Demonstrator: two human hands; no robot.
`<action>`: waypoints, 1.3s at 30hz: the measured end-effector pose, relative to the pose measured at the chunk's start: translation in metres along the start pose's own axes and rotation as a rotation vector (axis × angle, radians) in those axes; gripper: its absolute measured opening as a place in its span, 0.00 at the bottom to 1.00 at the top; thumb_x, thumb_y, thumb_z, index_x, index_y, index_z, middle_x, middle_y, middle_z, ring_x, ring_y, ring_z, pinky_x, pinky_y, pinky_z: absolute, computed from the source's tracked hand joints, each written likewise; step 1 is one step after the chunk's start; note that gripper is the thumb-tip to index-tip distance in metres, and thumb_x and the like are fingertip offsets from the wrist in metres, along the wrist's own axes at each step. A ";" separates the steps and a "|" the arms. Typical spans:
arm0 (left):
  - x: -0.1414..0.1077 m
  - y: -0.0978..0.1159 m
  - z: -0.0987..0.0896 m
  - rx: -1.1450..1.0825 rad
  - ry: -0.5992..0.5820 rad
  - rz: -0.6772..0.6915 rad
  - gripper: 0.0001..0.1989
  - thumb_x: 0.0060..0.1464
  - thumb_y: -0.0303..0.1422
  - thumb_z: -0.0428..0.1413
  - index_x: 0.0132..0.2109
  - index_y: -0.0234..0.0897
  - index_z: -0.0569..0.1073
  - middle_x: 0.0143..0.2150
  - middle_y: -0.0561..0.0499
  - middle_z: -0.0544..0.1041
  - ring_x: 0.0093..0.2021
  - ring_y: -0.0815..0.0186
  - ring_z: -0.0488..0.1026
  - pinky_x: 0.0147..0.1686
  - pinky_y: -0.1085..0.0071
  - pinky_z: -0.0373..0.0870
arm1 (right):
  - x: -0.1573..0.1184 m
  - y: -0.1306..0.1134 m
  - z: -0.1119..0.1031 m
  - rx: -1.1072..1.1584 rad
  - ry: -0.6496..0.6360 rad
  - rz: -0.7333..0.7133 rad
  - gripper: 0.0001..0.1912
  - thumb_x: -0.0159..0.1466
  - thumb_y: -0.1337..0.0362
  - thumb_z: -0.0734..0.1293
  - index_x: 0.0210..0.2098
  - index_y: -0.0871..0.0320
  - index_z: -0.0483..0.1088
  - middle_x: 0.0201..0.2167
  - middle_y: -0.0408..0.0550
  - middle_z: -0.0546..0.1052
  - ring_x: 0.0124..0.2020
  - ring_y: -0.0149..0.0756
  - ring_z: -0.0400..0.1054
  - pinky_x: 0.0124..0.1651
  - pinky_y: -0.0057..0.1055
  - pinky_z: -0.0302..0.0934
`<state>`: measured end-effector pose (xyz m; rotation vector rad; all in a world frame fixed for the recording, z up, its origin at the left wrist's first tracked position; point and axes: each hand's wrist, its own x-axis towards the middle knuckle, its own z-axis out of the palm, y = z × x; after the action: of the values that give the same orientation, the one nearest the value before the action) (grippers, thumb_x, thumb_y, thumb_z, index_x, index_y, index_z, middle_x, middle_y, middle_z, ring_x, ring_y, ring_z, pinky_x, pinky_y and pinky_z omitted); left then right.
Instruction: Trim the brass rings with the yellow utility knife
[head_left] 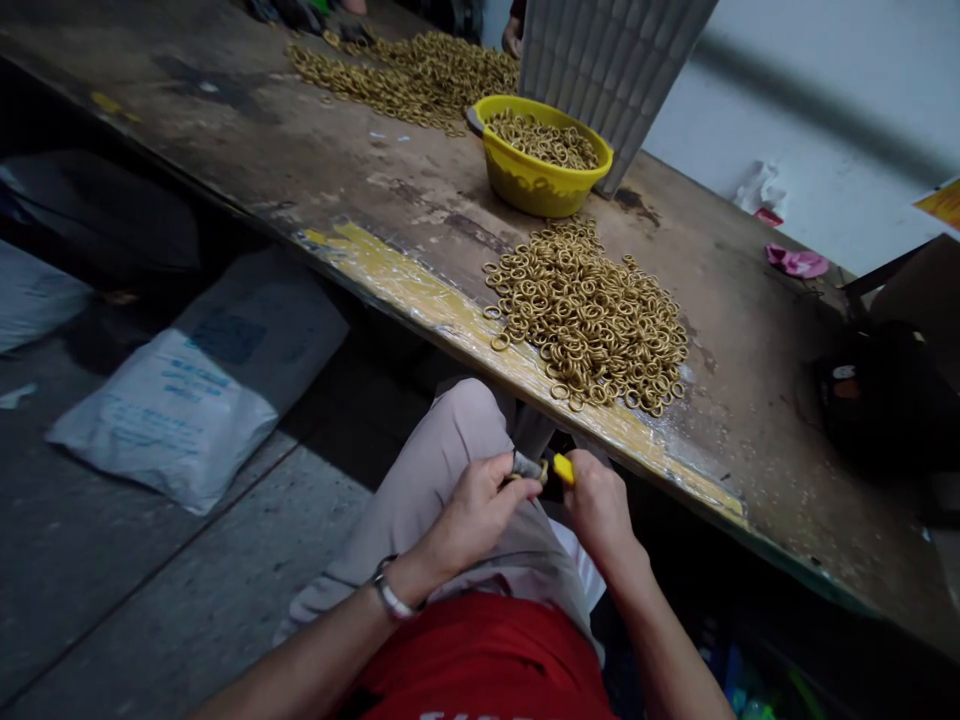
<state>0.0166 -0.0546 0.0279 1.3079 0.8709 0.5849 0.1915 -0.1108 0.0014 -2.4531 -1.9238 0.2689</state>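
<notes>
Just off the counter's (337, 190) near edge, the left hand (476, 510) is closing its grip on a grey, cylinder-like piece (525, 465), with a gold-coloured ring (544, 473) sitting at its right end. To its right, the right hand (600, 505) is gripping a yellow tool (564, 469), whose working end I cannot make out. More rings are lying in a pile (600, 320) on the counter's near side; beyond it, a yellow basin (536, 190) is holding others, and a further heap (420, 80) is spreading at the far left. Each ring is looking light, stiff and perhaps slippery, hardly fragile; its outer rim seems best for pinching between thumb and fingertip.
</notes>
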 end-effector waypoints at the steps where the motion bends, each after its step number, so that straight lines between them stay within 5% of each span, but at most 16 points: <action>1: -0.004 0.001 -0.001 -0.019 -0.037 -0.022 0.08 0.50 0.29 0.57 0.25 0.35 0.71 0.23 0.54 0.69 0.27 0.69 0.62 0.26 0.75 0.57 | 0.004 0.002 0.004 -0.040 -0.033 0.068 0.10 0.61 0.77 0.61 0.37 0.59 0.70 0.31 0.50 0.76 0.29 0.38 0.71 0.31 0.29 0.54; 5: -0.010 -0.005 -0.002 -0.220 -0.216 -0.198 0.09 0.50 0.35 0.60 0.28 0.34 0.71 0.21 0.57 0.65 0.21 0.73 0.56 0.20 0.77 0.52 | 0.018 -0.001 0.006 0.012 0.051 0.027 0.10 0.60 0.76 0.61 0.37 0.59 0.70 0.32 0.48 0.76 0.32 0.37 0.70 0.33 0.29 0.55; 9: 0.004 -0.016 0.001 -0.408 -0.150 -0.317 0.18 0.45 0.44 0.64 0.29 0.33 0.69 0.23 0.56 0.67 0.19 0.77 0.54 0.17 0.79 0.46 | 0.043 -0.021 -0.013 0.037 0.278 -0.051 0.15 0.60 0.77 0.60 0.43 0.58 0.71 0.38 0.50 0.74 0.36 0.37 0.69 0.35 0.29 0.56; 16: 0.018 -0.021 -0.007 -0.680 -0.165 -0.312 0.16 0.48 0.39 0.64 0.37 0.35 0.67 0.26 0.54 0.72 0.19 0.77 0.60 0.16 0.81 0.45 | 0.084 -0.029 -0.035 -0.057 0.162 0.027 0.12 0.60 0.78 0.59 0.36 0.60 0.71 0.34 0.51 0.72 0.28 0.35 0.65 0.31 0.31 0.51; 21: 0.032 -0.019 -0.015 -0.797 -0.106 -0.328 0.17 0.49 0.42 0.63 0.35 0.32 0.70 0.34 0.44 0.77 0.25 0.72 0.70 0.15 0.81 0.49 | 0.061 -0.014 -0.041 0.620 0.278 -0.103 0.10 0.66 0.62 0.62 0.28 0.57 0.68 0.24 0.42 0.66 0.26 0.32 0.59 0.30 0.28 0.52; 25: 0.037 -0.015 -0.013 -0.781 -0.125 -0.279 0.15 0.51 0.39 0.64 0.39 0.33 0.71 0.32 0.48 0.77 0.21 0.76 0.66 0.14 0.83 0.47 | 0.032 -0.013 -0.041 1.199 0.041 0.025 0.17 0.65 0.50 0.65 0.32 0.58 0.70 0.17 0.36 0.60 0.18 0.27 0.51 0.22 0.26 0.46; 29: 0.033 -0.009 -0.007 -0.796 -0.258 -0.263 0.14 0.51 0.37 0.65 0.37 0.30 0.74 0.32 0.47 0.77 0.20 0.78 0.64 0.13 0.82 0.46 | 0.015 -0.017 -0.032 1.398 -0.002 0.080 0.18 0.63 0.48 0.67 0.35 0.58 0.71 0.17 0.36 0.62 0.18 0.26 0.53 0.21 0.24 0.49; 34: 0.025 -0.002 0.000 -0.813 -0.307 -0.302 0.15 0.46 0.37 0.68 0.34 0.29 0.75 0.31 0.48 0.76 0.21 0.78 0.64 0.14 0.82 0.48 | 0.004 -0.018 -0.034 1.305 0.065 -0.024 0.15 0.66 0.52 0.65 0.32 0.57 0.71 0.23 0.41 0.67 0.22 0.28 0.59 0.25 0.25 0.55; 39: 0.019 0.002 0.006 -0.597 -0.191 -0.256 0.16 0.45 0.39 0.67 0.31 0.30 0.74 0.25 0.53 0.72 0.19 0.78 0.59 0.14 0.81 0.48 | -0.010 -0.006 -0.043 0.785 0.221 -0.221 0.08 0.67 0.67 0.61 0.35 0.57 0.71 0.31 0.46 0.70 0.32 0.33 0.65 0.36 0.28 0.58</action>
<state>0.0323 -0.0426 0.0256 0.6839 0.6241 0.4587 0.1891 -0.1149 0.0463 -1.6751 -1.5620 0.5818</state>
